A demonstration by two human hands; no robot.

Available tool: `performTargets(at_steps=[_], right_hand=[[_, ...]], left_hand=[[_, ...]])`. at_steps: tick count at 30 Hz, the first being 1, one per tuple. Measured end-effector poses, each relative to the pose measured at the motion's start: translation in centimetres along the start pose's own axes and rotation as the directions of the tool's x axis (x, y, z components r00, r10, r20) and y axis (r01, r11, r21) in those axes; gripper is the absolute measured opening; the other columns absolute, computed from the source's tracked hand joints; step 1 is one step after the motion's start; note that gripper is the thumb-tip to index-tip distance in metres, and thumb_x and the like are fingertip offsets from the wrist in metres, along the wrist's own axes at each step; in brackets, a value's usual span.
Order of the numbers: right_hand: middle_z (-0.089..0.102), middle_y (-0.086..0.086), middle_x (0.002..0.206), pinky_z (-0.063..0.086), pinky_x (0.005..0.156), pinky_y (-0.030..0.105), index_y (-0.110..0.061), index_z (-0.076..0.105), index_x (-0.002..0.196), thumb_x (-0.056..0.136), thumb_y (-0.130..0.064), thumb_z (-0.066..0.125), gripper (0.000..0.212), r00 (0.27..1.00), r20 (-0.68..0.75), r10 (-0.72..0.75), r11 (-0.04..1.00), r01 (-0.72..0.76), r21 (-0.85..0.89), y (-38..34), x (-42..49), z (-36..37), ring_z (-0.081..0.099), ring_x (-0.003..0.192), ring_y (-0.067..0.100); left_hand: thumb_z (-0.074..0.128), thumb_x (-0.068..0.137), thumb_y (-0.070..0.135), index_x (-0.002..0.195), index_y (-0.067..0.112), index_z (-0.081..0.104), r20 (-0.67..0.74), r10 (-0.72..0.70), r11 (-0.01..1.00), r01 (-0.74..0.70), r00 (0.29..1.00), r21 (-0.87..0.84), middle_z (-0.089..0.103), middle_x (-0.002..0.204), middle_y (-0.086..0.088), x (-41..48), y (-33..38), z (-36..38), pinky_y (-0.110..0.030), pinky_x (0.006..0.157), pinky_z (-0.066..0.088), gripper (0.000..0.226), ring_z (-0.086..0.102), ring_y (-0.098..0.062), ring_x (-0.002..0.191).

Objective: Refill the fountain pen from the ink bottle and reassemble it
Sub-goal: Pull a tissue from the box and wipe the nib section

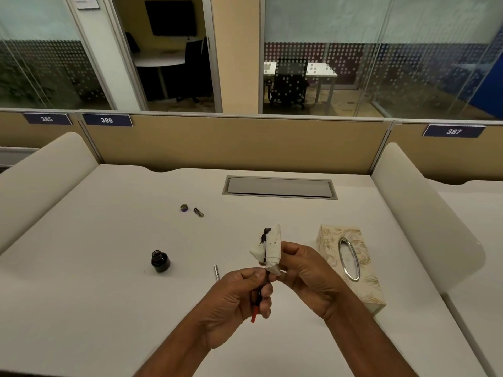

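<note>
My left hand (239,297) grips the pen's inner section (257,303), a dark tube with a red end that sticks out below my fingers. My right hand (304,270) pinches a white tissue (269,247), stained with dark ink, wrapped round the pen's upper end; the nib is hidden inside it. The open ink bottle (160,261) stands on the desk to the left. Its cap (184,208) lies farther back, beside a small dark pen part (198,212). A silver pen piece (216,272) lies on the desk just left of my hands.
A patterned tissue box (367,281) lies right of my hands. A grey cable hatch (280,187) is set into the white desk (109,308) at the back. Cream side dividers (424,210) flank the desk, with a tan partition behind.
</note>
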State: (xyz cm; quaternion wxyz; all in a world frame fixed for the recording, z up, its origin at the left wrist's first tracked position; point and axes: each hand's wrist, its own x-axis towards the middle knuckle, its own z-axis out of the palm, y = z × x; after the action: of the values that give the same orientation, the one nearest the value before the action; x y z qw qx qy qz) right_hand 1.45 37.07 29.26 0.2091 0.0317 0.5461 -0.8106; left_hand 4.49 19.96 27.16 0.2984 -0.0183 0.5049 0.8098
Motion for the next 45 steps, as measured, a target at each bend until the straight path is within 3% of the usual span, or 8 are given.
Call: performTargets(at_steps=[5,12,18,21,26,31,40,45], right_hand=[[0.068,0.033,0.116,0.057,0.071,0.027,0.014,0.068,0.110,0.079,-0.010,0.072,0.039,1.000,0.002,-0.022,0.997,0.021,0.069,0.6,-0.1,0.2,0.057,0.100,0.036],[0.071,0.027,0.118,0.057,0.079,0.030,0.012,0.065,0.118,0.088,0.001,0.063,0.032,1.000,0.020,-0.016,0.978,0.011,0.208,1.0,-0.5,0.5,0.073,0.094,0.023],[0.076,0.019,0.109,0.053,0.082,0.034,-0.003,0.079,0.098,0.076,-0.006,0.068,0.024,0.999,-0.047,-0.018,0.953,0.031,0.302,1.4,-0.6,1.3,0.068,0.093,0.025],[0.075,0.020,0.113,0.053,0.080,0.032,-0.004,0.078,0.101,0.077,-0.003,0.067,0.026,0.994,-0.109,-0.005,0.925,0.046,0.377,1.2,-0.3,0.8,0.068,0.095,0.025],[0.071,0.020,0.123,0.049,0.078,0.032,-0.003,0.073,0.114,0.090,-0.008,0.065,0.026,0.991,-0.132,-0.039,0.973,0.068,0.223,1.3,-0.4,0.7,0.064,0.094,0.019],[0.074,0.017,0.118,0.049,0.097,0.038,-0.005,0.076,0.111,0.083,-0.019,0.069,0.032,0.987,-0.114,-0.110,0.984,0.124,0.125,1.5,-0.9,1.9,0.066,0.106,0.023],[0.075,0.024,0.104,0.055,0.071,0.034,-0.009,0.067,0.098,0.087,0.000,0.066,0.014,0.953,-0.254,-0.165,0.967,0.208,0.149,1.8,-1.2,2.9,0.065,0.083,0.024],[0.070,0.008,0.075,0.042,0.039,0.024,-0.008,0.075,0.108,0.093,-0.005,0.059,0.022,0.968,-0.203,-0.144,0.976,0.173,0.131,2.2,-1.6,3.3,0.043,0.044,0.022]], left_hand=[[0.055,0.102,0.018,0.092,0.005,0.069,0.103,-0.018,0.990,0.032,0.995,-0.135,0.052,0.068,-0.003,-0.2,-0.3,-0.2,-0.028,0.054,0.044,0.021,0.047,-0.012,0.049],[0.058,0.097,0.020,0.093,0.004,0.068,0.129,-0.013,0.993,0.028,0.992,-0.114,0.051,0.068,-0.004,-0.5,-0.1,-0.2,-0.028,0.053,0.044,0.019,0.047,-0.012,0.048],[0.058,0.099,0.017,0.094,0.004,0.071,0.096,-0.033,0.994,0.043,0.995,-0.105,0.051,0.068,-0.004,-1.1,0.2,-0.6,-0.028,0.053,0.044,0.019,0.046,-0.013,0.048],[0.063,0.093,0.017,0.093,0.003,0.071,0.089,-0.056,0.992,0.065,0.994,-0.108,0.051,0.067,-0.005,-1.8,0.0,-0.7,-0.029,0.052,0.044,0.016,0.046,-0.014,0.047],[0.066,0.089,0.019,0.091,0.002,0.072,0.091,0.007,0.989,0.006,0.996,-0.145,0.050,0.064,-0.006,-2.6,0.3,0.0,-0.029,0.051,0.043,0.018,0.046,-0.015,0.045],[0.064,0.093,0.023,0.095,0.002,0.074,0.058,0.061,0.997,-0.058,0.996,-0.053,0.053,0.065,-0.008,-2.1,0.7,1.1,-0.030,0.054,0.045,0.024,0.047,-0.016,0.048],[0.061,0.095,0.023,0.097,0.001,0.075,-0.066,0.097,0.994,-0.100,0.993,-0.044,0.054,0.066,-0.008,-1.9,0.4,2.0,-0.031,0.054,0.046,0.026,0.047,-0.017,0.049],[0.059,0.098,0.022,0.096,0.001,0.074,-0.102,0.111,0.993,-0.115,0.989,-0.033,0.055,0.068,-0.010,-1.8,0.5,2.2,-0.032,0.055,0.047,0.026,0.048,-0.018,0.051]])
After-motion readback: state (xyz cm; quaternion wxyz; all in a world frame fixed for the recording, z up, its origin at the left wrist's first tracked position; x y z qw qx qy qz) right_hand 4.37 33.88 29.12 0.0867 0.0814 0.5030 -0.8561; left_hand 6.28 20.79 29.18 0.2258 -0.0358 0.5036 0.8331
